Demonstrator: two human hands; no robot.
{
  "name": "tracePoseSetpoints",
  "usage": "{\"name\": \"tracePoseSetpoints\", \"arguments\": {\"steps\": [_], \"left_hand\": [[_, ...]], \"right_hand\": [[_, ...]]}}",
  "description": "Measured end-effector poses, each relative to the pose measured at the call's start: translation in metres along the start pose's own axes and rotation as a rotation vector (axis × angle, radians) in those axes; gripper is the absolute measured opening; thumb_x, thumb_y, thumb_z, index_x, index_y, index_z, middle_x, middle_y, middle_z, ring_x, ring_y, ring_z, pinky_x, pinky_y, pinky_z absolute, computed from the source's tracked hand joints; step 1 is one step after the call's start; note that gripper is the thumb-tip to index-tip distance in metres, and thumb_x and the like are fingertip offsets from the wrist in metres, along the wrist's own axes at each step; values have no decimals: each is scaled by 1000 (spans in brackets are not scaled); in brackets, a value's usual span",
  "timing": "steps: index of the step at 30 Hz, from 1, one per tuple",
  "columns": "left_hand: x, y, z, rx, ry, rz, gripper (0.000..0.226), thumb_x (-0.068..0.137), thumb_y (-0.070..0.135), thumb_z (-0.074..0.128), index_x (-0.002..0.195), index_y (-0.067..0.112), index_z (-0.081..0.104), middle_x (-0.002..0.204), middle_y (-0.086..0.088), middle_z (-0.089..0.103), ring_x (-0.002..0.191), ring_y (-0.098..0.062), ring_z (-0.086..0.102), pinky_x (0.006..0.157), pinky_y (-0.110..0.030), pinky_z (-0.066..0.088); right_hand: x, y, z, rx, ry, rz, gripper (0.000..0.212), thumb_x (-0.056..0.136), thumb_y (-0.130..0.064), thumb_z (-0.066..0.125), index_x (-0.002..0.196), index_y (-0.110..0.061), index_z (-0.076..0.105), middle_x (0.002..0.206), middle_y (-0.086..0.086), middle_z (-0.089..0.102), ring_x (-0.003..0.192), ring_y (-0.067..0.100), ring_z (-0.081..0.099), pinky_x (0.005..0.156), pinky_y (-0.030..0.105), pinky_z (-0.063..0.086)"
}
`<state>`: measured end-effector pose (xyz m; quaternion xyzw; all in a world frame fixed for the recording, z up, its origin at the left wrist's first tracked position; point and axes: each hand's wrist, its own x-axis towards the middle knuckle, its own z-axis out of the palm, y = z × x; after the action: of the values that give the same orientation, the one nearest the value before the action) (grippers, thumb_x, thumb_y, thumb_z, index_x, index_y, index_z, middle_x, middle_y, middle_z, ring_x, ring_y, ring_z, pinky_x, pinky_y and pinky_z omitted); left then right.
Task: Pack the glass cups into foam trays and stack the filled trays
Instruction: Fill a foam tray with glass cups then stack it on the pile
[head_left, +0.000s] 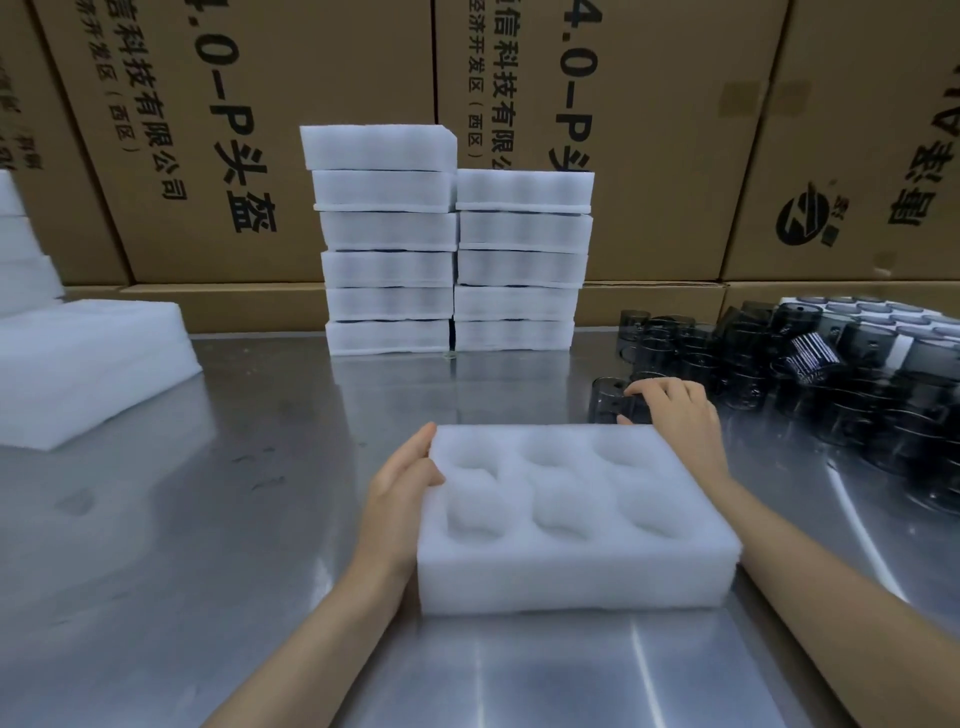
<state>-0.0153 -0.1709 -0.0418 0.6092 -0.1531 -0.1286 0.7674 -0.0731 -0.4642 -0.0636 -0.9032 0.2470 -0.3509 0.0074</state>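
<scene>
A white rectangular foam tray (576, 519) with six empty rounded pockets, in two rows of three, lies flat on the brushed stainless-steel table (156, 545) directly in front of the person. The left hand (400, 483) is pressed against the tray's left side, fingers held together and extended along the edge, the thumb resting on the top surface near the far left corner. The right hand (675, 410) reaches past the tray's far right corner and is curled over a dark smoked-glass cup (610, 400) standing just beyond the tray; the fingers wrap the cup's rim and side, though whether the cup is lifted or still resting on the table cannot be told. To the right, a large cluster of the same dark glass cups (810, 379) crowds the table, some upright, some tipped, and one ribbed cup (811, 358) lies tilted on top of the others. Behind them, further cups sit in a white foam tray (883, 312) at the right edge. At the middle back stand two side-by-side stacks of white foam trays (452, 249), touching each other, the left stack one tray taller. A thick slab of white foam sheets (88, 364) lies at the left. Brown cardboard boxes (260, 130) printed with black characters form the wall behind.
</scene>
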Motion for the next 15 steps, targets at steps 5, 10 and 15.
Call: {"name": "tracePoseSetpoints", "arguments": {"steps": [5,10,15], "left_hand": [[-5,4,-3,31,-106,22,41,78,-2,47,89,30,70,80,20,71,72,5,65,64,-10,49],[-10,5,-6,-2,-152,27,40,73,-3,46,83,26,73,82,13,73,73,-1,67,62,-12,51],[-9,6,-5,25,-146,46,57,81,-14,35,72,28,73,72,18,71,66,5,64,59,-9,49]], "right_hand": [[-29,5,-25,82,-6,-1,36,86,-43,63,114,-22,58,121,-4,55,118,18,35,89,35,32],[-40,8,-37,188,-100,22,34,79,-15,71,109,-22,56,140,-5,43,126,11,23,79,29,26],[-37,6,-39,381,-128,34,16,84,-16,64,79,-27,52,129,-3,53,129,14,36,84,39,40]]}}
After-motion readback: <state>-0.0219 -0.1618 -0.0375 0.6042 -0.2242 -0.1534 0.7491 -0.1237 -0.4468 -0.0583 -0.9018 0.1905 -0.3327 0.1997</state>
